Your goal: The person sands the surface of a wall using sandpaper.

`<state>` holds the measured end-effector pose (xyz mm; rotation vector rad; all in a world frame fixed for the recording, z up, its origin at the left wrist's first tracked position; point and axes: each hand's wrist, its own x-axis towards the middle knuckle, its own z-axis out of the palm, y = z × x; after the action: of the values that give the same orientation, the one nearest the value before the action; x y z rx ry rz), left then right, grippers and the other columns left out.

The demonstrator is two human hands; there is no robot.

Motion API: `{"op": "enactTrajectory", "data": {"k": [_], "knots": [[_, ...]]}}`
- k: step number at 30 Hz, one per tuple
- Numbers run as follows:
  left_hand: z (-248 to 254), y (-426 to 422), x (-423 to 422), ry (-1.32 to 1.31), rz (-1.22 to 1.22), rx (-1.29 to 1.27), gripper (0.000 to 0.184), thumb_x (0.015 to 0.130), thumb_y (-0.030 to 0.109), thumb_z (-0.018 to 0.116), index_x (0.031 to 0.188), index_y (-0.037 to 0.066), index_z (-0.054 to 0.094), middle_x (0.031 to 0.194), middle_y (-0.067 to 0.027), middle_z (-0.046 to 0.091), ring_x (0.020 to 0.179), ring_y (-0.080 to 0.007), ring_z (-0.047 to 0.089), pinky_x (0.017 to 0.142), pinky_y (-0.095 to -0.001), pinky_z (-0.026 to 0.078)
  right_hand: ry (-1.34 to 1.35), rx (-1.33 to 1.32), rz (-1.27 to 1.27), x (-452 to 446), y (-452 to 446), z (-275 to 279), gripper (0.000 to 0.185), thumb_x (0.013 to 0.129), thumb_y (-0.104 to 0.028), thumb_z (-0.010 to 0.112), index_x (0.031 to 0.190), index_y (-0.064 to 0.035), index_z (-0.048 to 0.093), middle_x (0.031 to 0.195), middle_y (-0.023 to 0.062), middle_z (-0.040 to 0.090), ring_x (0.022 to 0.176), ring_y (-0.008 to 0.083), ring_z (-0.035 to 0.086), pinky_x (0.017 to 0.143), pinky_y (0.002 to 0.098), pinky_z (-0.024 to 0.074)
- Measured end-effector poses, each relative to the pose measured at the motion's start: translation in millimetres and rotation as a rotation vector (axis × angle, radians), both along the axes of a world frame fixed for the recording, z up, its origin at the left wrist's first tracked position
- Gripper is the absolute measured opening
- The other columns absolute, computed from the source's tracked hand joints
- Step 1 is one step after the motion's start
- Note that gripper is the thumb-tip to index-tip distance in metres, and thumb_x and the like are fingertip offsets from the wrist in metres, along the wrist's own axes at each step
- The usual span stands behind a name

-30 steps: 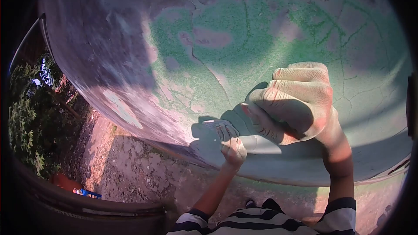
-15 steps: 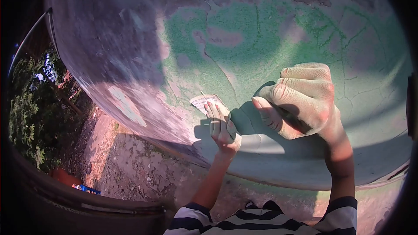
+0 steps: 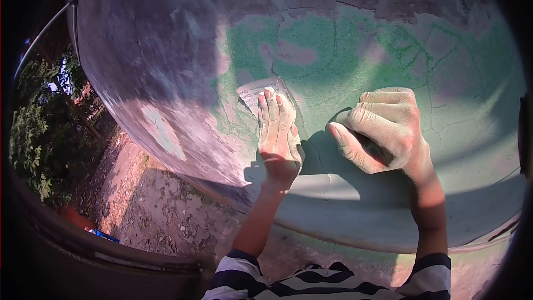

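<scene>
Fingers stretched out, my left hand (image 3: 276, 128) presses a sheet of sandpaper (image 3: 252, 92) against a large curved wall (image 3: 311, 39). Print shows on the paper's pale back, and its upper corners stick out past the fingertips. White dust coats both hands. To the right, my right hand (image 3: 383, 128) is curled into a fist close to the wall. Its palm lies in shadow, so whether it holds anything is hidden. The wall has worn green paint, grey patches and thin cracks.
Trees (image 3: 41, 128) and rough, stony ground (image 3: 172, 216) lie to the left of the wall. A small blue object (image 3: 105, 235) is on the ground at the lower left. A thin curved rod (image 3: 44, 28) stands at the upper left.
My left hand has slid up the wall, and the sandpaper has moved up with it. My right hand keeps its curled shape and has barely shifted. The view has turned slightly.
</scene>
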<state>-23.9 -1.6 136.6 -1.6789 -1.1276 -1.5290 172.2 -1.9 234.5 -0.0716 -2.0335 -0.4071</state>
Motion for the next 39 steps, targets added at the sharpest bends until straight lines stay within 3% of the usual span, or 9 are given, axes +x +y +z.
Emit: {"op": "enactTrajectory", "data": {"k": [9, 14, 19, 21, 22, 26, 33, 36, 39], "knots": [[116, 22, -33, 0.064, -0.095, 0.232, 0.040, 0.101, 0.012, 0.044, 0.136, -0.007, 0.049, 0.149, -0.0237, 0.039, 0.137, -0.0447, 0.035, 0.110, -0.0499, 0.036, 0.018, -0.006, 0.034, -2, -1, -2, 0.016, 0.074, -0.004, 0.073, 0.065, -0.0055, 0.060, 0.049, 0.0026, 0.043, 0.039, 0.0165, 0.038, 0.041, 0.0317, 0.0283], [8, 18, -21, 0.136, -0.025, 0.119, 0.043, 0.101, 0.016, 0.041, 0.137, -0.008, 0.049, 0.143, -0.0273, 0.046, 0.137, -0.0446, 0.038, 0.110, -0.0520, 0.034, 0.028, -0.025, 0.028, 1, -1, -5, 0.015, 0.074, -0.004, 0.073, 0.065, -0.0052, 0.061, 0.050, 0.0031, 0.044, 0.039, 0.0169, 0.039, 0.041, 0.0315, 0.0280], [39, 21, -54, 0.081, 0.077, 0.195, 0.047, 0.106, 0.024, 0.035, 0.135, -0.010, 0.049, 0.140, -0.0280, 0.049, 0.133, -0.0418, 0.046, 0.105, -0.0444, 0.039, 0.010, -0.015, 0.005, 2, -2, -2, 0.017, 0.075, -0.010, 0.075, 0.066, -0.0077, 0.061, 0.048, 0.0020, 0.045, 0.039, 0.0159, 0.044, 0.039, 0.0320, 0.0315], [59, 11, -82, -0.414, 0.120, -0.367, 0.047, 0.107, 0.026, 0.035, 0.132, -0.010, 0.051, 0.131, -0.0292, 0.055, 0.123, -0.0391, 0.054, 0.101, -0.0402, 0.041, 0.022, -0.009, 0.019, 3, -2, -3, 0.018, 0.076, -0.010, 0.075, 0.065, -0.0079, 0.060, 0.048, 0.0022, 0.045, 0.040, 0.0161, 0.044, 0.039, 0.0321, 0.0319], [56, 12, -93, -0.410, 0.123, -0.364, 0.047, 0.107, 0.026, 0.035, 0.132, -0.010, 0.051, 0.131, -0.0292, 0.055, 0.123, -0.0391, 0.054, 0.101, -0.0402, 0.041, 0.027, -0.004, 0.026, 4, -1, -3, 0.019, 0.076, -0.010, 0.075, 0.065, -0.0081, 0.059, 0.049, 0.0023, 0.045, 0.040, 0.0162, 0.045, 0.039, 0.0322, 0.0322], [-21, 27, -86, -0.465, 0.175, 0.067, 0.048, 0.107, 0.025, 0.031, 0.133, -0.012, 0.048, 0.131, -0.0306, 0.055, 0.123, -0.0391, 0.054, 0.102, -0.0401, 0.039, 0.045, -0.008, 0.059, 10, -1, -4, 0.021, 0.077, -0.011, 0.074, 0.064, -0.0088, 0.057, 0.049, 0.0028, 0.046, 0.041, 0.0172, 0.046, 0.040, 0.0320, 0.0337], [-156, 26, -75, -0.433, 0.278, 0.063, 0.040, 0.104, 0.011, 0.038, 0.133, -0.015, 0.043, 0.139, -0.0301, 0.048, 0.131, -0.0400, 0.045, 0.112, -0.0397, 0.031, 0.080, -0.029, 0.164, 5, 3, -8, 0.019, 0.073, -0.004, 0.073, 0.062, -0.0058, 0.058, 0.048, 0.0033, 0.039, 0.039, 0.0176, 0.039, 0.040, 0.0320, 0.0276], [-21, 29, -69, -0.528, 0.020, 0.090, 0.056, 0.108, 0.032, 0.030, 0.135, -0.014, 0.044, 0.141, -0.0272, 0.049, 0.133, -0.0352, 0.046, 0.111, -0.0371, 0.031, 0.054, -0.036, 0.105, 6, -2, -5, 0.019, 0.075, -0.007, 0.073, 0.063, -0.0074, 0.058, 0.048, 0.0033, 0.042, 0.040, 0.0179, 0.043, 0.041, 0.0321, 0.0309], [37, 7, -69, -0.716, -0.070, -0.456, 0.054, 0.108, 0.030, 0.030, 0.137, -0.014, 0.042, 0.145, -0.0285, 0.043, 0.137, -0.0375, 0.042, 0.112, -0.0379, 0.030, 0.051, -0.040, 0.112, 4, 1, -7, 0.015, 0.074, -0.004, 0.073, 0.064, -0.0052, 0.061, 0.048, 0.0032, 0.041, 0.039, 0.0170, 0.038, 0.040, 0.0319, 0.0269]]}}
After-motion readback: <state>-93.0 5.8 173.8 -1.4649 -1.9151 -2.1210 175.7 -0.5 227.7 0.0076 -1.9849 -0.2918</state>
